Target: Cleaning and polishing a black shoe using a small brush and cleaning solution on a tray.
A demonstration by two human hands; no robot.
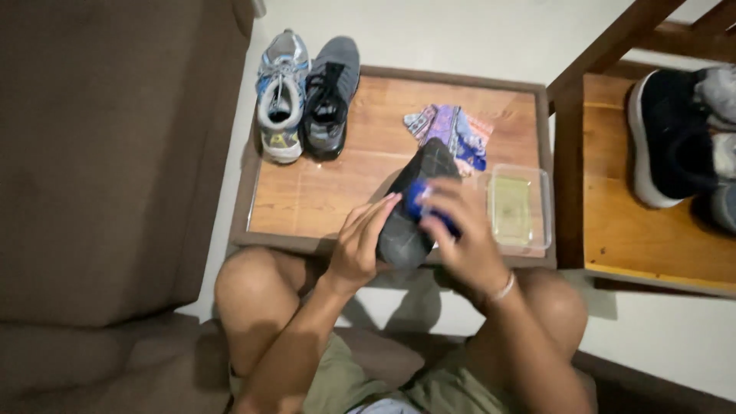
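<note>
Seated at low table (307, 199), left hand (359, 249) cupping dark shoe (414, 207), right hand (460, 234) pinching blue cloth (420, 198) against it, apparently mid-wipe; other shoes (307, 96) nearby.

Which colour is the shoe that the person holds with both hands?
Dark grey to black; the shoe shows in the head view, with a blue item pressed on it by the right hand.

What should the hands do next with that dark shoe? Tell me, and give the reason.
Probably keep wiping along the dark shoe: the left hand steadies it over the low wooden table, and the right hand presses a blue cloth against its side.
</note>
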